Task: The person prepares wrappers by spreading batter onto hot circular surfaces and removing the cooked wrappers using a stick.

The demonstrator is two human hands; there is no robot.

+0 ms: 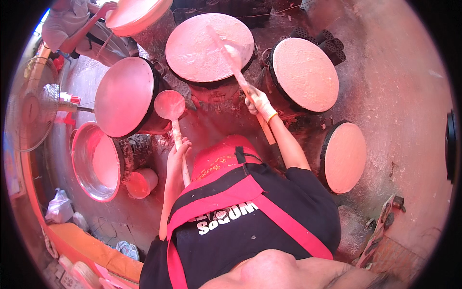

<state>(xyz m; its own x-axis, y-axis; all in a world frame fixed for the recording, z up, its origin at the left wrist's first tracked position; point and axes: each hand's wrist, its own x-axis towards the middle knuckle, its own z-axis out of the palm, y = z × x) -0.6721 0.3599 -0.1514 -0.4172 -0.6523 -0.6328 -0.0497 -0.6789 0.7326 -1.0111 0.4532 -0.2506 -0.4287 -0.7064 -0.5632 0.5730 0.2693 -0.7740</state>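
Observation:
My left hand (179,150) is closed round the pale handle of a ladle (170,105), its round bowl raised beside the left griddle (124,96). A light glove with a yellow cuff covers my right hand (260,104). It grips a long flat wooden spatula (236,67), whose far end lies over the middle griddle (202,43). A pale coating covers that griddle, and a small whitish lump (233,52) shows beside the blade. On the right, two more round griddles, an upper one (306,74) and a lower one (347,158), carry a similar pale layer.
At the left stand a metal basin (77,164) of pale liquid, a small tub (141,184) and a fan (33,103). A person (79,31) at upper left touches a pale disc (137,14). Dark perforated briquettes (329,44) sit behind the right griddle.

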